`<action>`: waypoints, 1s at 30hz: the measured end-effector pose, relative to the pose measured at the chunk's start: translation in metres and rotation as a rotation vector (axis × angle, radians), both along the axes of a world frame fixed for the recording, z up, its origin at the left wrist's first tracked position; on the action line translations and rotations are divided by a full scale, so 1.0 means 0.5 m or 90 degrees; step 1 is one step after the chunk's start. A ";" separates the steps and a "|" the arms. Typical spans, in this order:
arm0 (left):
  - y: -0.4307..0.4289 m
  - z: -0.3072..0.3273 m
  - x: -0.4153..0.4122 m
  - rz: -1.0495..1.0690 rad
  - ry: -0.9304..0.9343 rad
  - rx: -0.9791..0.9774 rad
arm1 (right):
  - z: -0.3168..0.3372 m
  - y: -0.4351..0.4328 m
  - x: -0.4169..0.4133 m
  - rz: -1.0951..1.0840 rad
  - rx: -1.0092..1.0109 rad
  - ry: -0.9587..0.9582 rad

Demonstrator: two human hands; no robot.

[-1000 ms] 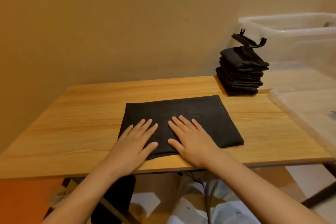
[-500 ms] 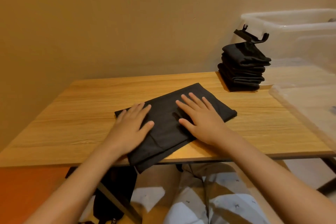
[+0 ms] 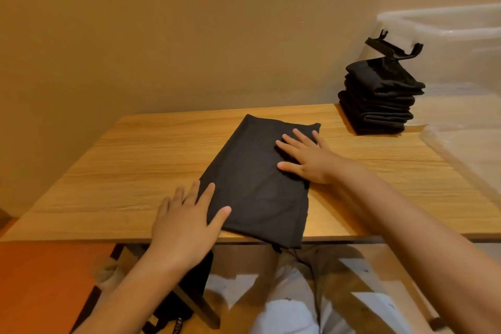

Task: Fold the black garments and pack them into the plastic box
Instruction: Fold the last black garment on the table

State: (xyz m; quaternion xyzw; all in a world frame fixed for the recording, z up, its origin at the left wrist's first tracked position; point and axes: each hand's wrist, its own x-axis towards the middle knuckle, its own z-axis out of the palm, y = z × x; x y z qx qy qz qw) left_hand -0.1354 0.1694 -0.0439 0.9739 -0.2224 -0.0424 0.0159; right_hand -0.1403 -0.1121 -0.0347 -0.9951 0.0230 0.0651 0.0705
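Wooden table against a tan wall, a folded black garment lying diagonally at its near edge. Left hand and right hand rest flat on it, fingers straight, grasping nothing; a folded stack stands beside the plastic box

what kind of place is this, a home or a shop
Probably a room in a home, set up for sorting clothes, though that is a guess. A wooden table stands against a plain wall, with a stack of folded black garments on it and a clear plastic box next to the stack.
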 end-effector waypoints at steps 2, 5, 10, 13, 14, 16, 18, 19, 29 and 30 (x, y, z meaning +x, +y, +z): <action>0.018 0.002 0.005 -0.038 -0.044 -0.024 | 0.009 0.029 -0.023 0.059 0.063 -0.061; 0.042 0.000 0.033 -0.187 0.019 -0.088 | 0.002 0.095 -0.091 0.184 0.118 -0.044; 0.069 -0.007 0.000 -0.227 0.044 -0.084 | -0.021 0.108 -0.206 0.212 0.073 -0.033; 0.083 -0.032 -0.027 -0.236 -0.019 -0.077 | -0.040 0.105 -0.258 0.254 0.011 -0.056; 0.088 -0.042 -0.030 -0.244 -0.049 -0.102 | -0.056 0.105 -0.266 0.265 -0.044 -0.096; 0.101 -0.052 -0.031 -0.266 -0.102 -0.171 | -0.088 0.111 -0.271 0.251 -0.109 -0.177; 0.115 -0.058 -0.029 -0.290 -0.119 -0.222 | -0.109 0.111 -0.267 0.245 -0.101 -0.266; 0.122 -0.059 -0.028 -0.302 -0.117 -0.249 | -0.113 0.108 -0.265 0.252 -0.091 -0.302; 0.154 -0.062 -0.022 -0.317 -0.052 -0.391 | -0.137 0.090 -0.260 0.287 -0.183 -0.428; 0.154 -0.061 -0.022 -0.310 -0.042 -0.395 | -0.142 0.089 -0.258 0.291 -0.180 -0.448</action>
